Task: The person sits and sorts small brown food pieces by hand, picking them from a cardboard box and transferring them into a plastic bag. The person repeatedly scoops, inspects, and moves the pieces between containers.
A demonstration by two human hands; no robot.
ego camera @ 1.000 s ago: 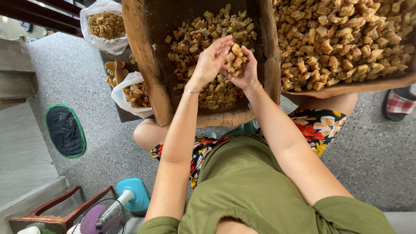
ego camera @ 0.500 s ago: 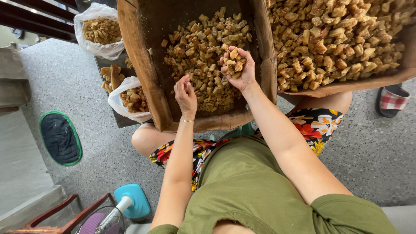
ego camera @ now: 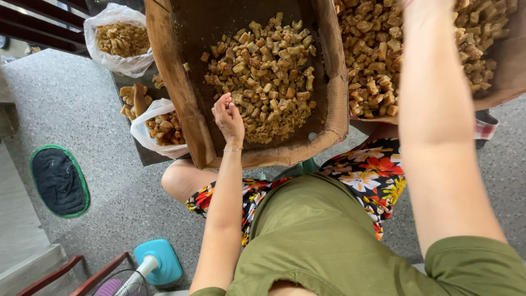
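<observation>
- Left hand [ego camera: 227, 116] over the brown chunks [ego camera: 268, 77] in the near cardboard box [ego camera: 175, 87], fingers pinched together (grip contents unclear).
- Right hand raised out of frame above the second box [ego camera: 496, 82]; finger state impossible to tell.

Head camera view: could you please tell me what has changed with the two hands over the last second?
The right hand, which held a clump of the brown chunks together with the left over the middle box, has swung away over the right-hand box, its hand mostly out of frame. The left hand drew back to the pile's near edge, fingers pinched; any piece in it is hidden. Boxes and bags stayed put.
</observation>
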